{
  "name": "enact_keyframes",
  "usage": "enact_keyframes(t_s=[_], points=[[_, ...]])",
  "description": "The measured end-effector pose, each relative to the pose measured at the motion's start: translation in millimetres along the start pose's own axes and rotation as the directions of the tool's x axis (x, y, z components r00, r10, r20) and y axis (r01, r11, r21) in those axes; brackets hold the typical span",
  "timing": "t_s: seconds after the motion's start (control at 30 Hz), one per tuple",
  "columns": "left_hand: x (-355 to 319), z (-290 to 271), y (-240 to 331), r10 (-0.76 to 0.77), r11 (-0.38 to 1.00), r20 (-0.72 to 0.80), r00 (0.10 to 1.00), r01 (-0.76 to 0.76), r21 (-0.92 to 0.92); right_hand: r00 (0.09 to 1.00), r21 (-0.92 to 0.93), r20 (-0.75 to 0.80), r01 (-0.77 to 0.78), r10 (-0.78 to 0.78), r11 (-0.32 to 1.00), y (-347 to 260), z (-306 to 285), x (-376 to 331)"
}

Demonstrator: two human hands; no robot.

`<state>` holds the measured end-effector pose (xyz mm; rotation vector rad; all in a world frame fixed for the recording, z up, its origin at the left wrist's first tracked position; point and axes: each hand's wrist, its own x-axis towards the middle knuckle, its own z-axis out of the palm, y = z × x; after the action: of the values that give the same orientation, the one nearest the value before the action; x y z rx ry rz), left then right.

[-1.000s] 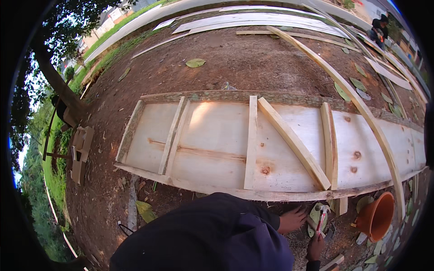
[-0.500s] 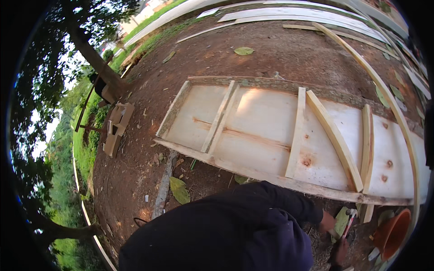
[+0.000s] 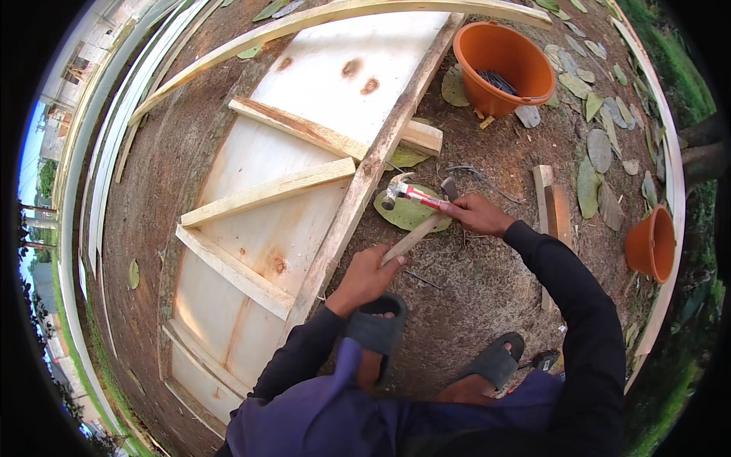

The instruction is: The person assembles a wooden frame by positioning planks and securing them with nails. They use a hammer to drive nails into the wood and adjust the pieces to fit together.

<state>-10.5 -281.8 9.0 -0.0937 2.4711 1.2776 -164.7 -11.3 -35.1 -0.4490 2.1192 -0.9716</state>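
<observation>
My left hand (image 3: 365,278) grips the lower end of a plain wooden hammer handle (image 3: 411,240) that slants up to a dark head (image 3: 450,187). Just right of it, my right hand (image 3: 476,214) holds a claw hammer (image 3: 397,189) by its red handle, the steel head pointing left over a big green leaf (image 3: 407,215). Both hands are on bare soil beside the long edge rail (image 3: 365,179) of a pale plywood panel (image 3: 266,236) with nailed wooden battens. My sandalled feet (image 3: 377,335) are below the hands.
An orange bucket (image 3: 502,68) with dark nails inside stands at the top right. A smaller orange pot (image 3: 651,244) sits at the right. Short wood blocks (image 3: 552,206) lie right of my hand. Long curved planks (image 3: 335,15) and dry leaves lie around.
The view has swung round and down, from the panel lying across the picture to my hands. Both hands, earlier low at the picture's edge, now hold hammers in plain sight.
</observation>
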Motion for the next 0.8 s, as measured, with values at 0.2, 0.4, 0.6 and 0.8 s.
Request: enact_keyframes(t_s=[0.2,0.4,0.6,0.8], points=[[-66.8,-41.1,-1.7,-0.148,0.989,0.025,0.989,0.148,-0.026,0.999,-0.083,0.042,0.031,-0.028,0.996,-1.3,6.2,15.1],[-110.8,-86.6,16.7,-0.308,0.946,0.070,0.949,0.298,0.128,0.998,-0.108,0.057,0.026,-0.020,0.994,8.4,-6.0,24.8],[-122.2,-98.0,19.0,-0.252,0.931,-0.194,0.948,0.293,0.220,0.999,-0.283,0.048,0.038,-0.026,0.958,-5.2,-18.5,27.6],[-92.6,-100.6,23.3,-0.037,0.937,-0.292,0.956,0.135,0.321,0.996,-0.347,-0.060,0.040,-0.065,0.937,-8.4,-5.7,14.9]])
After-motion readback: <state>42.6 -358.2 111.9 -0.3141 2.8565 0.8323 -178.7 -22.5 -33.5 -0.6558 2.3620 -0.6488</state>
